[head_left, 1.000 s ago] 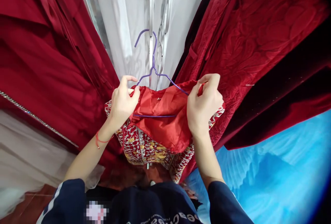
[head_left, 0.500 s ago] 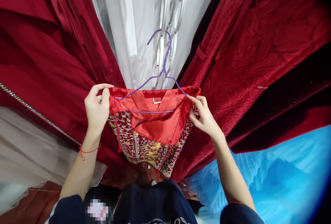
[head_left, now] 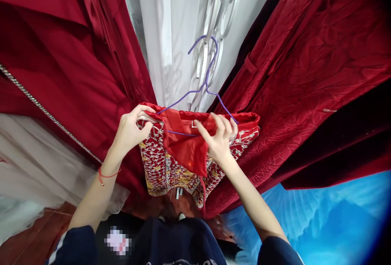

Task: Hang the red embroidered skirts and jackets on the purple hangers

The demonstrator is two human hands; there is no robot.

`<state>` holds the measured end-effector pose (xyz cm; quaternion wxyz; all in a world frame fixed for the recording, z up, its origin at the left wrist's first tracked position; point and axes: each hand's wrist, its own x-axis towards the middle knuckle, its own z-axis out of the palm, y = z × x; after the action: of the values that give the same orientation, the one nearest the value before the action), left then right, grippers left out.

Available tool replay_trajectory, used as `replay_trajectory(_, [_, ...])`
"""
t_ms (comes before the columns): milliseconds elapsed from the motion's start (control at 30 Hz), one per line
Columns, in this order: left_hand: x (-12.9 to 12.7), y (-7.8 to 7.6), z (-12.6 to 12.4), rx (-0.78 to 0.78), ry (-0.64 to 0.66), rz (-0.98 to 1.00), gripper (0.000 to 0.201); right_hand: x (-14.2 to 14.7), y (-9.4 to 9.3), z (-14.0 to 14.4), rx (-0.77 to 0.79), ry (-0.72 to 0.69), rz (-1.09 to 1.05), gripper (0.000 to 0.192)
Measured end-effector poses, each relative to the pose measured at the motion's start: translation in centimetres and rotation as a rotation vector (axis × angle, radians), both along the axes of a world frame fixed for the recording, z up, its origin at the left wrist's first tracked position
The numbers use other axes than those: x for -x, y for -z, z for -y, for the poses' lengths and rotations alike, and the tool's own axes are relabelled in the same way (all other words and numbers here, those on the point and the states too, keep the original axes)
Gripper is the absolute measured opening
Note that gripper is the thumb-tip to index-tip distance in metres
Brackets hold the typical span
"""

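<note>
A red embroidered garment [head_left: 166,167] with a plain red lining [head_left: 186,151] hangs on a purple wire hanger [head_left: 204,83] in front of me. My left hand [head_left: 131,130] pinches the garment's left top edge. My right hand [head_left: 218,138] grips the lining and top edge near the middle, just under the hanger's right arm. The hanger's hook stands free in front of white fabric; I cannot see it resting on a rail.
Dark red gowns hang close on the left [head_left: 61,73] and right [head_left: 305,73]. White fabric [head_left: 174,32] hangs behind. A white skirt [head_left: 30,159] with a beaded trim lies at the left, a blue garment [head_left: 320,220] at the lower right. Reddish floor shows below.
The garment and hanger shifted slightly right. My right hand moved from the garment's right edge to its middle. My left hand came inward along the left edge.
</note>
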<state>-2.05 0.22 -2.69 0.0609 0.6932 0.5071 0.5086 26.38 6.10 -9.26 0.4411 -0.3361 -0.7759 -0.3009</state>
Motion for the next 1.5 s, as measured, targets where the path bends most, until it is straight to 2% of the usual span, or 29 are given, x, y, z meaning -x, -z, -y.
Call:
replay_trajectory(67, [0.3,0.3,-0.5,-0.029,0.035,-0.054,0.034,2.0,-0.8,-0.8,-0.009,-0.023,0.001,0.040])
replay_trajectory(167, [0.5,1.2,-1.5,-0.087,0.040,-0.068,0.032,4.5,-1.5,-2.4,0.017,0.033,-0.064,0.031])
replay_trajectory(233, [0.4,1.9,-2.2,-0.123,0.005,-0.079,0.028,5.9,-1.6,-3.2,0.017,0.032,-0.051,0.031])
replay_trajectory(400, [-0.2,2.5,-3.0,-0.222,-0.141,-0.213,0.026,8.5,-1.4,-3.8,-0.066,-0.096,0.060,0.032])
replay_trajectory(533, [-0.4,2.1,-2.9,-0.272,-0.165,-0.230,0.020,9.2,-1.9,-3.9,-0.089,-0.162,0.043,0.029])
replay_trajectory(667, [-0.2,1.6,-2.5,-0.240,-0.109,-0.196,0.018,9.1,-3.0,-4.6,-0.103,-0.284,0.108,0.022])
replay_trajectory(800, [0.3,1.3,-2.1,-0.226,-0.052,-0.240,0.026,8.9,-4.0,-5.0,-0.152,-0.443,0.159,0.024])
replay_trajectory(900, [0.7,1.3,-2.1,-0.198,-0.011,-0.251,0.032,9.1,-5.4,-4.5,-0.175,-0.516,0.199,0.021])
replay_trajectory(967, [0.8,1.3,-2.2,-0.178,0.011,-0.255,0.038,9.5,-7.2,-4.0,-0.151,-0.560,0.293,0.018])
replay_trajectory(1033, [0.9,1.5,-2.4,-0.173,0.017,-0.254,0.043,10.1,-9.6,-3.6,-0.078,-0.583,0.384,0.023])
replay_trajectory(1100, [0.8,1.9,-2.6,-0.164,0.008,-0.235,0.046,10.9,-12.2,-3.4,0.063,-0.535,0.377,0.020])
replay_trajectory(1167, [0.6,2.3,-2.8,-0.129,0.008,-0.190,0.044,11.9,-14.4,-3.8,0.211,-0.410,0.248,0.017])
replay_trajectory(1233, [0.1,2.8,-2.8,-0.095,0.032,-0.130,0.042,13.1,-15.6,-4.7,0.327,-0.267,0.066,0.021])
replay_trajectory(1333, [-0.5,3.4,-2.4,-0.077,0.095,-0.050,0.048,14.5,-15.6,-6.7,0.537,-0.182,-0.092,0.020])
replay_trajectory(1433, [-0.9,3.5,-1.8,-0.073,0.158,0.017,0.046,15.5,-14.5,-8.5,0.762,-0.233,-0.161,0.021])
replay_trajectory(1500, [-1.0,3.4,-1.5,-0.076,0.186,0.037,0.038,15.8,-14.0,-9.5,0.792,-0.259,-0.231,0.030])
